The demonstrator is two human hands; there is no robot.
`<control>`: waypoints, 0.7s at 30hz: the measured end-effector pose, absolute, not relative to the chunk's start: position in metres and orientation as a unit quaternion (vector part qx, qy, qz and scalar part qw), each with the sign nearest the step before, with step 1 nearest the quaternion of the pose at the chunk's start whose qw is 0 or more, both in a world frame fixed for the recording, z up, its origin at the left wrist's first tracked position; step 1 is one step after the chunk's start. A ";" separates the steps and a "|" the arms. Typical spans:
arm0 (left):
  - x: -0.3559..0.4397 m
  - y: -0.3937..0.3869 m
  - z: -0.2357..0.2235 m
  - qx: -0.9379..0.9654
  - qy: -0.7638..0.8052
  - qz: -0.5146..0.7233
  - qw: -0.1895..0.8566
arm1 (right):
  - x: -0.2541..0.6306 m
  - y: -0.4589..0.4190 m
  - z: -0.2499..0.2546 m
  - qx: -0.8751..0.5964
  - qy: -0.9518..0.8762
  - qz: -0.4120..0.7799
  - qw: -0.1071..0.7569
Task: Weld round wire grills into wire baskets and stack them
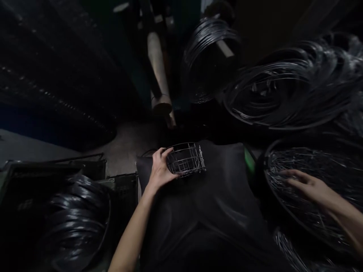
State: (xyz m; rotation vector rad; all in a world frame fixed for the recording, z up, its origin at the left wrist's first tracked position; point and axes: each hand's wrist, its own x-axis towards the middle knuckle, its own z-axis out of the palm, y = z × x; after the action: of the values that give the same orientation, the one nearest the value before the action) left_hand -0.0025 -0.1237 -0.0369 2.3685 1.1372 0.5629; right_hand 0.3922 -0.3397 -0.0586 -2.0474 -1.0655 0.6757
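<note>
My left hand (161, 168) is closed on a small round wire basket (187, 160), thumb along its lower rim and fingers over the upper one. The basket has thin shiny rings joined by cross wires. It is tipped on its side above the dark cloth (204, 211) over my lap. Off to the right, my right hand (304, 185) reaches into a wide dark tub (266, 162) of short loose wire pieces (320, 166). Its thumb and forefinger are stretched out, slightly apart, at the wires. Whether a piece lies between them is too dim to see.
Large wire coils (272, 94) lie at the back right, and another coil (210, 34) hangs near the middle. A pale cylindrical bar (157, 64) points down ahead of me. At the left, a dark crate (28, 166) stands by bundled shiny rings (79, 215).
</note>
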 end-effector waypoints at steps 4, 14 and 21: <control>0.004 -0.123 -0.031 0.868 0.387 0.185 0.251 | 0.302 -0.307 -0.008 -0.660 -0.312 0.581 0.360; -0.006 -0.128 -0.004 0.889 0.362 0.201 0.195 | 0.199 -0.198 0.016 -0.646 -0.670 0.279 0.236; -0.024 -0.116 0.005 0.867 0.394 0.230 0.197 | 0.188 -0.191 0.020 -0.517 -0.838 0.099 0.144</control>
State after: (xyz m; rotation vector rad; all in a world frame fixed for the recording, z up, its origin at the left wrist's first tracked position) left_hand -0.0244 -0.1158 0.0051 2.4280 1.1043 0.6442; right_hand 0.1877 -0.1912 0.0198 -1.4916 -2.4152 0.2846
